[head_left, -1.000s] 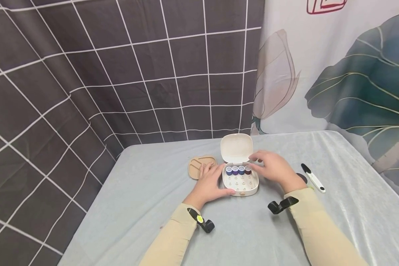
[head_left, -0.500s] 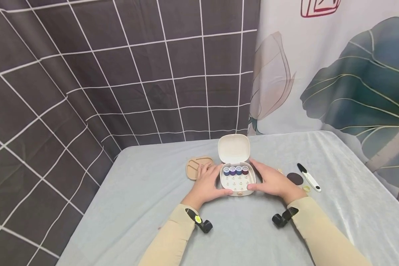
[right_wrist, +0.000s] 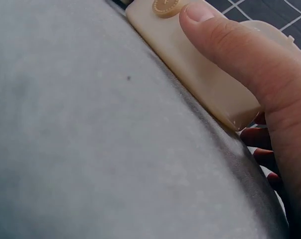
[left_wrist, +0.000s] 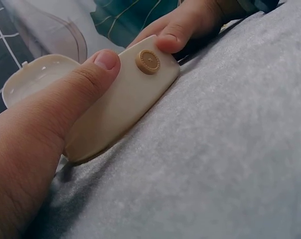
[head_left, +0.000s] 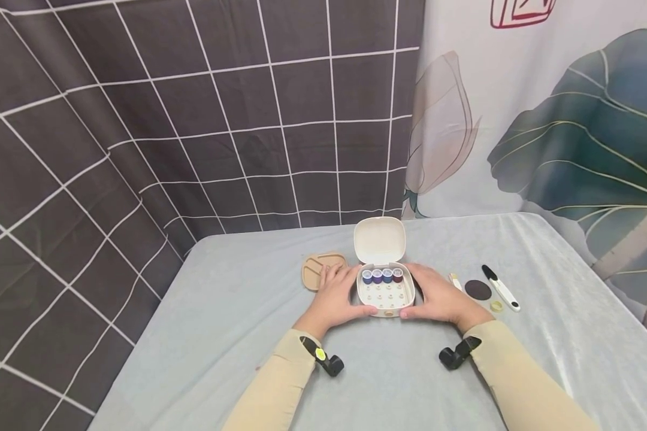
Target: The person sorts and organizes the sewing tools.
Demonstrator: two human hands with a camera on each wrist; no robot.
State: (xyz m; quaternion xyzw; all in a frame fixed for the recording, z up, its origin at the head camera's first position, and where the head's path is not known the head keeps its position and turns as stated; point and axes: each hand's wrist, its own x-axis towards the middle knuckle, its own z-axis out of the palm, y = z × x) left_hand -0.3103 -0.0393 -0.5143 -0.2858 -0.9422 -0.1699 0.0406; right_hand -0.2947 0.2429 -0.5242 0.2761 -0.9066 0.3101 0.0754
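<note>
A small white sewing box (head_left: 394, 297) stands on the table with its lid (head_left: 380, 240) raised at the back. Inside, a row of several thread spools (head_left: 377, 276), blue, purple and dark red, sits at the rear above rows of small pegs. My left hand (head_left: 331, 305) grips the box's left side, thumb along the front wall. From the right, my right hand (head_left: 439, 299) holds the opposite side, its thumb also on the front. A tan button-shaped catch (left_wrist: 148, 61) shows between both thumbs in the left wrist view. Most fingers are hidden behind the box's sides in the wrist views.
A tan divided tray (head_left: 311, 276) lies at the left, partly behind the left fingers. Right of the box lie a dark round disc (head_left: 478, 290), a small yellow-green ring (head_left: 496, 306), black-and-white thread snips (head_left: 502, 289) and a small pale item (head_left: 455, 281).
My right hand has come from the box's back right corner, near the hinge, down to its right side, with the thumb at the front. The left hand keeps its hold.
</note>
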